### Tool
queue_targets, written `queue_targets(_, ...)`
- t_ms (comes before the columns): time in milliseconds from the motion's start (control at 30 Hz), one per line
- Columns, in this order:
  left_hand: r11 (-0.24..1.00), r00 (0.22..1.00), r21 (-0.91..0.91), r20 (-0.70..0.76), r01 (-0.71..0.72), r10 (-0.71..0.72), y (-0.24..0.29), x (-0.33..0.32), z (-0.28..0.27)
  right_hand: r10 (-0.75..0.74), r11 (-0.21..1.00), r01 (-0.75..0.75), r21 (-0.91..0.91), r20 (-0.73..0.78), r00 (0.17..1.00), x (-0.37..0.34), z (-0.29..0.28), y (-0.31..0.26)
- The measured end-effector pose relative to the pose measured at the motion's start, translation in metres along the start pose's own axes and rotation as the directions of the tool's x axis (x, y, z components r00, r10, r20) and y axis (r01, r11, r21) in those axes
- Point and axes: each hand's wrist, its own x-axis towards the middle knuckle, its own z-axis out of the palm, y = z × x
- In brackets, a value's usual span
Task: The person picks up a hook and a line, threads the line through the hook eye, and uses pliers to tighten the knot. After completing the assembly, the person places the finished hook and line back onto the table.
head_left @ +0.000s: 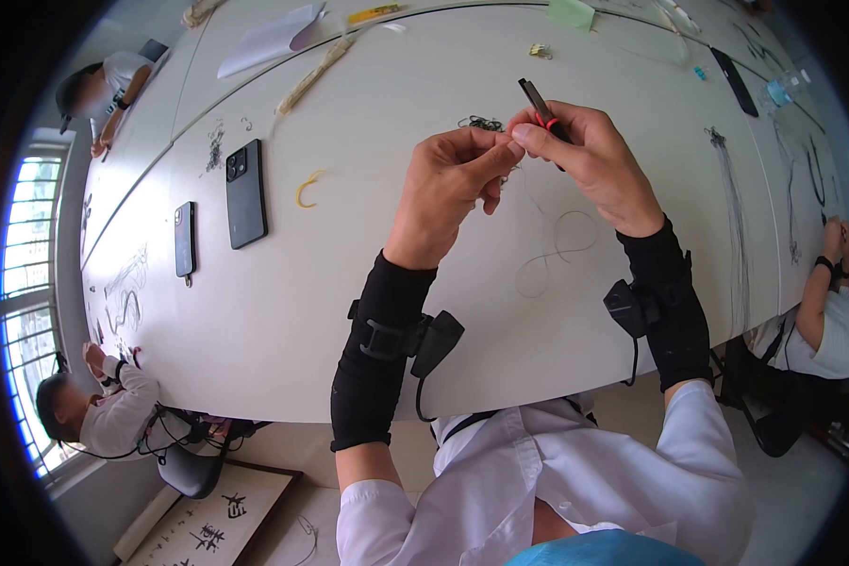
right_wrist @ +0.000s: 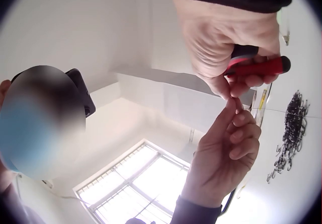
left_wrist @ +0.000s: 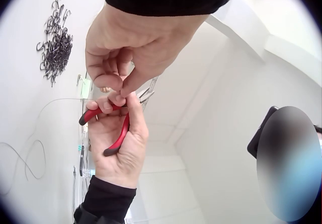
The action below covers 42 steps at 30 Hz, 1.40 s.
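Both hands meet at the fingertips above the table. My right hand (head_left: 594, 165) holds pliers (left_wrist: 119, 139) with red and black handles in its palm, the handles spread apart and the metal jaws pointing away. The thumb and forefinger of my left hand (head_left: 443, 184) pinch at the right fingertips, where a thin line (right_wrist: 271, 110) comes out; the pinched end itself is hidden. Slack line (head_left: 594, 236) lies in loops on the table below. Behind the hands sits a pile of small dark hooks (left_wrist: 58, 53).
Two phones (head_left: 246, 193) (head_left: 186, 241) and a curved yellow strand (head_left: 307, 189) lie on the left. A bundle of long dark strands (head_left: 729, 217) stretches along the right. Farther back are a long pale bundle (head_left: 316, 74) and a plastic bottle (head_left: 785, 90). Other people sit around the table.
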Motion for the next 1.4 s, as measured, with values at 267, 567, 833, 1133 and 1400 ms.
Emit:
queue_targets(267,1.0,1.0,0.008,-0.015,-0.011,0.011,0.003,-0.001,0.003,-0.043,0.998,0.043,-0.042,-0.008,0.999,0.003,-0.001,0.014)
queue_targets(567,1.0,1.0,-0.01,0.002,-0.005,0.005,-0.002,0.001,-0.001,0.001,1.0,-0.001,0.0,-0.019,1.0,0.001,0.004,0.009)
queue_targets(833,0.996,0.993,-0.028,-0.085,-0.09,0.087,0.001,0.001,-0.004,0.195,0.949,-0.182,0.257,-0.026,0.981,-0.002,0.002,-0.002)
queue_targets(1133,0.937,0.958,-0.2,-0.026,-0.286,0.287,0.021,-0.021,-0.005,0.298,0.755,-0.292,0.588,0.089,0.95,-0.011,0.015,-0.012)
queue_targets(1400,0.983,0.987,0.183,-0.159,0.02,0.009,0.021,-0.092,-0.102,0.166,0.825,0.008,0.565,-0.256,0.952,-0.002,-0.043,-0.011)
